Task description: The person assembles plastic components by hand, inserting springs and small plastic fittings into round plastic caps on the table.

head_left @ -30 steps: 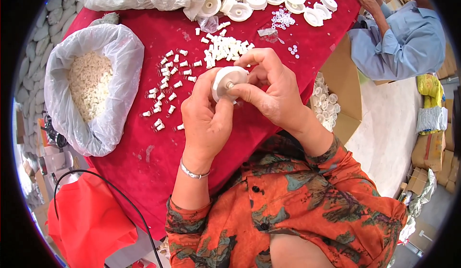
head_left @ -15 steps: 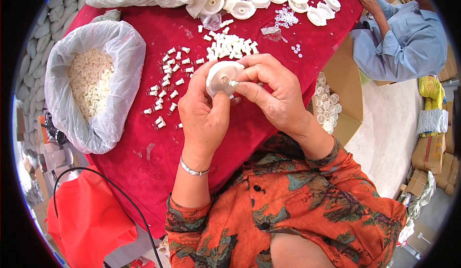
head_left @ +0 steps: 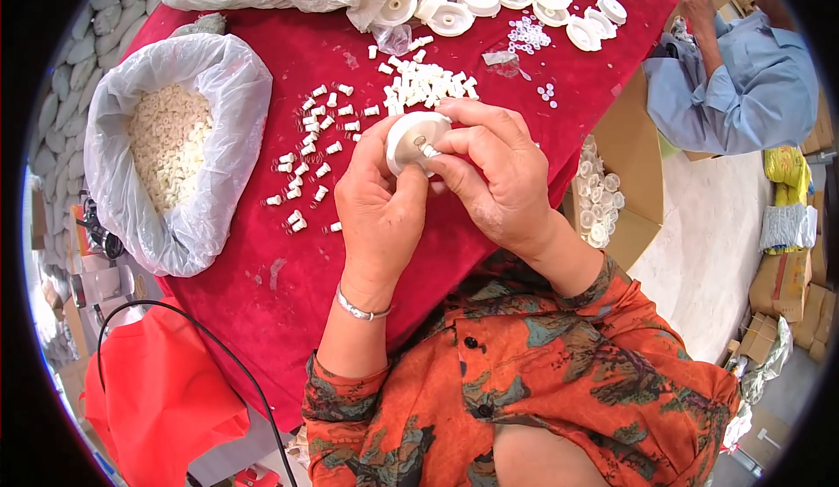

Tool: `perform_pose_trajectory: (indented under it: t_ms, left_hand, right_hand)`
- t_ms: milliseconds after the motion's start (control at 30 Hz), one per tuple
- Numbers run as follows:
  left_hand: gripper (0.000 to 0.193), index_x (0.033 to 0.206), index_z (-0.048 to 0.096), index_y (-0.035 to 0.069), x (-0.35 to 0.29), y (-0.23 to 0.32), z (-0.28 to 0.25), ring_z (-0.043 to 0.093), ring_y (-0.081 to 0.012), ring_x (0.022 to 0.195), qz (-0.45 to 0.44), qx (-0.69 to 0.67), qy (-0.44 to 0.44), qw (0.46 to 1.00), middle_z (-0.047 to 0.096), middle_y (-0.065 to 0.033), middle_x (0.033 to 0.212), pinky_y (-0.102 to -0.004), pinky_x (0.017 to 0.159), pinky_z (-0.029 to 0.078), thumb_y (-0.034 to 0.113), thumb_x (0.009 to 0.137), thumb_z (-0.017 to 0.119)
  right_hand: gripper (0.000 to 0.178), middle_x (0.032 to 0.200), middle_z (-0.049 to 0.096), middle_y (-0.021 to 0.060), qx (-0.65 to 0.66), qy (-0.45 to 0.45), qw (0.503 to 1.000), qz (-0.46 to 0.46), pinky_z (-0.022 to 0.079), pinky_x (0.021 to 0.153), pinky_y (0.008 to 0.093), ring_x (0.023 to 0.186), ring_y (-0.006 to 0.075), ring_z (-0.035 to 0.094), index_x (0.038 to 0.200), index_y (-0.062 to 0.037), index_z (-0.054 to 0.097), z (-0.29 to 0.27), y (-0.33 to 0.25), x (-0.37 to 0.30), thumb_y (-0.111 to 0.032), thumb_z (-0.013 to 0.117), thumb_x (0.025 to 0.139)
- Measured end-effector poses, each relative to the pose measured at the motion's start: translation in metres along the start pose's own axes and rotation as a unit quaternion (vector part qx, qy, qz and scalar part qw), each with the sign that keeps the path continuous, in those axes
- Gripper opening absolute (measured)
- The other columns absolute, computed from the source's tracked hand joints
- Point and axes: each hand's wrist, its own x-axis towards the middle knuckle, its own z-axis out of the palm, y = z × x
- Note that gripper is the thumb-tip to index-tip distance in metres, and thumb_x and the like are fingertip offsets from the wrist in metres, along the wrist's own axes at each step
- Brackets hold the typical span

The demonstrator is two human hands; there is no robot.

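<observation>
Disc: a round white disc (head_left: 404, 144) is held up just above the middle of the frame, its face tilted toward the camera.
Left hand: this hand (head_left: 380, 203) grips the disc by its rim, thumb below and fingers behind.
Right hand: narrow; thumb and fingertips of this hand (head_left: 502, 177) pinch a small white peg (head_left: 429, 150) at the disc's centre, the other fingers curled by the rim.
Step in hand: by the look of it, fitting the peg to the middle of the disc (whether it is seated, I cannot tell).
Next move: probably calls for a straight, steady push with the right thumb, the disc braced from behind so the peg does not tip.
Loose pegs: small white pegs (head_left: 333, 147), several with springs, lie scattered left of the hands; a denser peg pile (head_left: 424, 85) sits above them, upper middle.
Other discs: a heap of white discs (head_left: 481, 0) along the top edge, with small clear rings (head_left: 527, 35) just below.
Bag: an open plastic bag (head_left: 234, 94) of small pale pieces (head_left: 170, 146), upper left.
Box: a cardboard box (head_left: 642, 172) with clear cups (head_left: 599, 194), right of centre.
</observation>
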Motion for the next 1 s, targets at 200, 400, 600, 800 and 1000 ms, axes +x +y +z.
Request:
perform_pose_trajectory:
  t_ms: [200, 400, 600, 800, 1000]
  left_hand:
    - [0.031, 0.120, 0.056, -0.003, 0.001, -0.002, -0.002, 0.064, -0.0095, 0.085, -0.017, -0.020, -0.006, 1.000, 0.066, -0.0079, 0.103, -0.0226, 0.068, 0.057, -0.005, 0.089, 0.052]
    - [0.031, 0.119, 0.057, -0.002, 0.001, -0.004, -0.002, 0.063, -0.0085, 0.082, -0.008, -0.009, -0.004, 1.000, 0.067, -0.0068, 0.100, -0.0221, 0.066, 0.055, -0.005, 0.088, 0.052]
    - [0.033, 0.119, 0.057, -0.002, 0.001, -0.007, -0.001, 0.064, -0.0089, 0.080, 0.008, 0.018, 0.006, 1.000, 0.068, -0.0079, 0.097, -0.0234, 0.066, 0.055, -0.007, 0.087, 0.053]
    - [0.034, 0.118, 0.059, 0.000, 0.002, -0.009, -0.004, 0.064, -0.0094, 0.078, 0.035, 0.058, -0.001, 0.998, 0.069, -0.0086, 0.094, -0.0242, 0.065, 0.054, -0.006, 0.085, 0.054]
    - [0.033, 0.115, 0.061, 0.002, 0.002, -0.013, -0.005, 0.065, -0.0110, 0.073, 0.055, 0.086, -0.001, 0.995, 0.069, -0.0088, 0.091, -0.0259, 0.066, 0.053, -0.004, 0.083, 0.056]
  right_hand:
    - [0.018, 0.105, 0.065, 0.0108, 0.041, -0.015, 0.998, 0.044, 0.045, 0.084, 0.0372, 0.092, 0.0267, 0.062, 0.088, -0.0056, 0.066, 0.000, 0.000, -0.002, -0.011, 0.076, 0.075]
    - [0.016, 0.104, 0.065, 0.0114, 0.023, -0.020, 0.999, 0.040, 0.045, 0.083, 0.0371, 0.092, 0.0261, 0.062, 0.086, -0.0056, 0.066, 0.000, -0.002, 0.000, -0.012, 0.075, 0.075]
    - [0.017, 0.102, 0.065, 0.0119, 0.025, -0.024, 0.998, 0.058, 0.045, 0.083, 0.0374, 0.091, 0.0266, 0.062, 0.086, -0.0049, 0.065, -0.001, -0.003, -0.001, -0.012, 0.075, 0.075]
    - [0.016, 0.102, 0.065, 0.0121, 0.025, -0.015, 0.998, 0.047, 0.046, 0.082, 0.0370, 0.089, 0.0266, 0.062, 0.086, -0.0052, 0.065, 0.004, -0.002, -0.001, -0.012, 0.075, 0.075]
    - [0.014, 0.098, 0.065, 0.0102, 0.097, -0.019, 0.988, 0.121, 0.047, 0.076, 0.0354, 0.083, 0.0261, 0.061, 0.086, -0.0058, 0.066, 0.006, -0.003, -0.001, -0.009, 0.074, 0.076]
